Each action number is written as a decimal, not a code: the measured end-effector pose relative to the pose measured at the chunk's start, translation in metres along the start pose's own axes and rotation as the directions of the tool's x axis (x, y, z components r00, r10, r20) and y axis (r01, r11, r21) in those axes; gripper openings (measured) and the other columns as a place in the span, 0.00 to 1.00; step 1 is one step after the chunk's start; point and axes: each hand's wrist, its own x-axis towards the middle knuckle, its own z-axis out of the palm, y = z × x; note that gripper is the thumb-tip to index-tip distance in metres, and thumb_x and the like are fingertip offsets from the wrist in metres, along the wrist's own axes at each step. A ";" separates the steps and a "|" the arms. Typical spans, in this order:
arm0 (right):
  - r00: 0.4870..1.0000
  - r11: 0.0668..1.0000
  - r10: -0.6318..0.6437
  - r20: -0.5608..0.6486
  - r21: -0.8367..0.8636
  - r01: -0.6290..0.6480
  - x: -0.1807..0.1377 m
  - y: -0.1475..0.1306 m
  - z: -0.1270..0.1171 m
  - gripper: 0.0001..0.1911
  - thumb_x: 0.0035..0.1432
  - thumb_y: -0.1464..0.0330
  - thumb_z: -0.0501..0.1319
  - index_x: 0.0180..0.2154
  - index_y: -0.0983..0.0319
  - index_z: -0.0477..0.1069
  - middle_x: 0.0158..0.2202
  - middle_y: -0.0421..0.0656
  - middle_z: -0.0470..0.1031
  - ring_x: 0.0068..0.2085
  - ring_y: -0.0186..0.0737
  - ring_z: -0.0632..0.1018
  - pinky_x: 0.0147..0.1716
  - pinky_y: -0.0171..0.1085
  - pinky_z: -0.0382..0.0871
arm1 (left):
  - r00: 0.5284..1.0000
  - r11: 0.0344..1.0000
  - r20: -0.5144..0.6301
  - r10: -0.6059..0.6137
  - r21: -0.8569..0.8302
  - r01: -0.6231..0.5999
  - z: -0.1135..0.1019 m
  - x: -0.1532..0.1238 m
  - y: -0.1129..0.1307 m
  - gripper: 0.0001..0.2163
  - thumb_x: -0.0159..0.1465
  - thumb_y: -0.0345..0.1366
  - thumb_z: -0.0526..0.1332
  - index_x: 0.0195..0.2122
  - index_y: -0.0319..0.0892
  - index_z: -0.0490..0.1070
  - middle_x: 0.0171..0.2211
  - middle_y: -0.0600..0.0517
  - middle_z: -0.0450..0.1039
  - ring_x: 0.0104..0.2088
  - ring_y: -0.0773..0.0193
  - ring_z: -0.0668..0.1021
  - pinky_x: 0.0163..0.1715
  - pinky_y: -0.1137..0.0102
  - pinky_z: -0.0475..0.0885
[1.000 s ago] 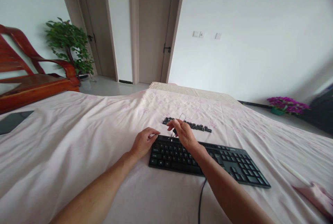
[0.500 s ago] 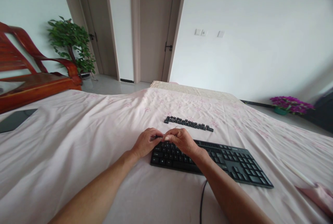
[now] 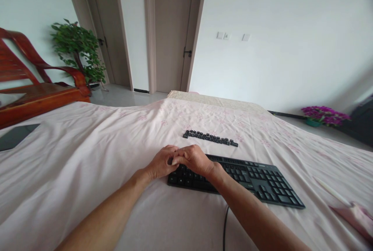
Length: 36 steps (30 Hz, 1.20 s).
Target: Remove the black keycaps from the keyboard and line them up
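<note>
A black keyboard (image 3: 233,175) lies at a slant on the bedsheet, its left end partly covered by my hands. My left hand (image 3: 163,161) is curled at the keyboard's upper left corner, its fingertips against the other hand. Over the leftmost keys, my right hand (image 3: 192,159) is closed in a pinch, thumb pointing left. Whatever sits between the fingers is hidden; a thin pale glint shows near the fingertips. Beyond the keyboard, several loose black keycaps (image 3: 210,138) lie in short rows on the sheet.
The pale pink flowered bedsheet (image 3: 140,130) spreads all around. A dark flat panel (image 3: 17,136) rests at the left edge, and a pink item (image 3: 354,218) lies at the right. From the keyboard side, a black cable (image 3: 225,227) runs toward me.
My right hand has moved slightly left and down, closer to the left one, and its fingers now overlap the left fingertips. The view has shifted a little; the keyboard and keycaps stay put.
</note>
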 end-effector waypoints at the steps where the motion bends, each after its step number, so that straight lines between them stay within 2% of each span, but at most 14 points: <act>1: 1.000 1.000 -0.012 -0.011 0.007 0.012 0.000 0.001 0.003 0.16 0.62 0.55 0.54 0.35 0.56 0.77 0.35 0.38 0.79 0.37 0.34 0.77 0.38 0.28 0.63 | 1.000 1.000 0.003 0.000 -0.012 0.000 0.000 0.000 0.000 0.09 0.52 0.30 0.59 0.34 0.45 0.75 0.39 0.52 0.75 0.44 0.57 0.73 0.50 0.64 0.64; 7: 0.983 0.999 0.006 -0.181 -0.039 -0.013 -0.005 0.011 0.019 0.21 0.64 0.55 0.49 0.34 0.59 0.75 0.33 0.41 0.78 0.34 0.34 0.76 0.38 0.30 0.63 | 1.000 0.999 -0.022 -0.022 -0.043 0.021 0.002 0.002 0.003 0.07 0.57 0.38 0.62 0.36 0.47 0.75 0.39 0.52 0.76 0.44 0.57 0.73 0.49 0.66 0.64; 15: 0.948 0.997 0.061 -0.314 0.071 -0.041 -0.014 0.016 0.027 0.23 0.65 0.57 0.47 0.24 0.60 0.69 0.26 0.41 0.74 0.30 0.34 0.74 0.37 0.31 0.65 | 0.997 1.000 -0.066 0.029 -0.003 -0.029 0.009 0.003 0.003 0.05 0.59 0.40 0.62 0.33 0.49 0.76 0.38 0.53 0.77 0.46 0.58 0.74 0.51 0.66 0.63; 20: 0.889 0.993 0.057 -0.454 0.120 -0.003 -0.019 0.019 0.029 0.26 0.66 0.57 0.43 0.23 0.60 0.68 0.24 0.41 0.72 0.28 0.34 0.74 0.36 0.33 0.67 | 0.998 1.000 -0.055 -0.003 -0.012 0.003 0.012 0.002 0.007 0.08 0.61 0.41 0.59 0.28 0.46 0.74 0.34 0.53 0.76 0.40 0.60 0.75 0.48 0.67 0.65; 24: 0.862 0.992 -0.049 -0.505 0.080 0.103 -0.019 0.022 0.030 0.24 0.65 0.56 0.45 0.24 0.60 0.69 0.25 0.42 0.72 0.29 0.36 0.73 0.35 0.35 0.67 | 0.995 0.993 -0.063 -0.077 -0.089 0.071 0.013 0.001 0.009 0.07 0.60 0.41 0.59 0.33 0.45 0.74 0.33 0.54 0.76 0.36 0.63 0.76 0.42 0.70 0.68; 27: 0.814 0.985 -0.131 -0.566 0.020 0.172 -0.019 0.021 0.029 0.22 0.66 0.58 0.46 0.27 0.60 0.70 0.26 0.42 0.73 0.30 0.37 0.73 0.35 0.36 0.67 | 0.983 0.969 -0.112 -0.145 -0.218 0.118 0.013 0.002 0.008 0.10 0.59 0.40 0.61 0.41 0.45 0.72 0.37 0.54 0.76 0.38 0.64 0.77 0.42 0.70 0.70; 30: 0.788 0.977 -0.211 -0.578 -0.099 0.190 -0.019 0.016 0.026 0.21 0.66 0.58 0.46 0.29 0.60 0.71 0.27 0.43 0.74 0.31 0.37 0.72 0.36 0.36 0.66 | 0.969 0.942 -0.138 -0.203 -0.298 0.155 0.013 0.003 0.008 0.14 0.57 0.40 0.62 0.44 0.44 0.71 0.38 0.53 0.77 0.39 0.63 0.77 0.42 0.70 0.71; 33: 0.770 0.947 -0.312 -0.556 -0.250 0.204 -0.020 0.012 0.024 0.19 0.65 0.58 0.49 0.33 0.60 0.72 0.31 0.43 0.76 0.35 0.38 0.73 0.39 0.38 0.64 | 0.960 0.943 -0.174 -0.218 -0.289 0.162 0.015 0.003 0.010 0.15 0.55 0.39 0.64 0.44 0.44 0.70 0.39 0.53 0.77 0.39 0.63 0.77 0.42 0.70 0.71; 36: 0.758 0.924 -0.364 -0.541 -0.312 0.221 -0.019 0.009 0.022 0.15 0.66 0.60 0.50 0.41 0.58 0.72 0.37 0.43 0.77 0.42 0.40 0.73 0.43 0.40 0.63 | 0.951 0.951 -0.222 -0.214 -0.269 0.151 0.018 0.003 0.008 0.14 0.55 0.38 0.64 0.43 0.44 0.71 0.38 0.54 0.76 0.38 0.63 0.77 0.41 0.70 0.71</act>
